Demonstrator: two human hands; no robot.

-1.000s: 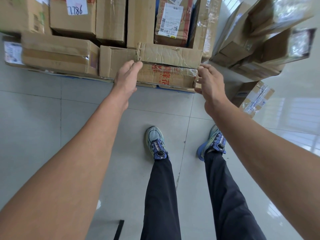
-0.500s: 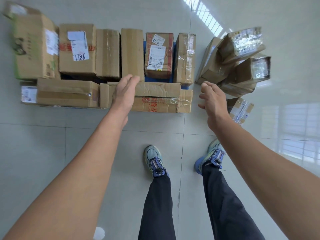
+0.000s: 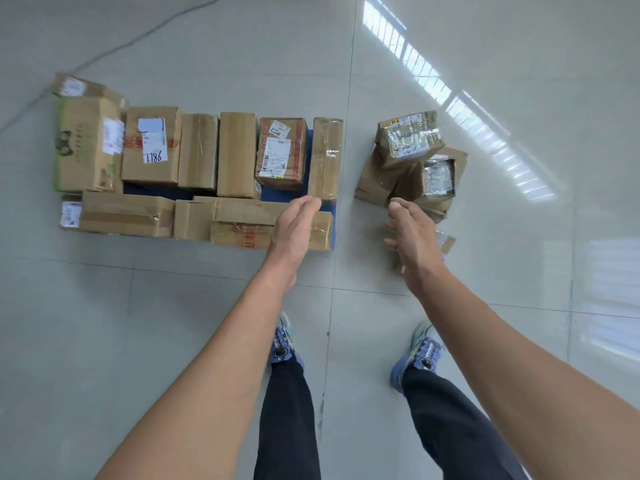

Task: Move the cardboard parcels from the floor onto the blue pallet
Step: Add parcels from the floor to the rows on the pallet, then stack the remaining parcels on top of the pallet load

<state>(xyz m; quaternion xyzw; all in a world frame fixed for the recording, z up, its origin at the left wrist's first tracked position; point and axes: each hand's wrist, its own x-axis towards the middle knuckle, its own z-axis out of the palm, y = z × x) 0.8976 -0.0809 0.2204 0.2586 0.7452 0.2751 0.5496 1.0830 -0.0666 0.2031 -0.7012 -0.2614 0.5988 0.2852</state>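
From the head camera, many brown cardboard parcels (image 3: pixel 197 174) are seen packed side by side on the flat blue pallet (image 3: pixel 331 216), at the far left of the grey tiled floor (image 3: pixel 104 341). A small pile of taped brown boxes (image 3: pixel 408 161) is left on the floor just right of it. The left hand (image 3: pixel 294 230) and the right hand (image 3: pixel 412 240) are held out with fingers spread loosely, and nothing is held. 2 blue shoes (image 3: pixel 284 344) are seen near.

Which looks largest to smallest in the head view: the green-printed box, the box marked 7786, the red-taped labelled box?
1. green-printed box
2. box marked 7786
3. red-taped labelled box
The first two look close.
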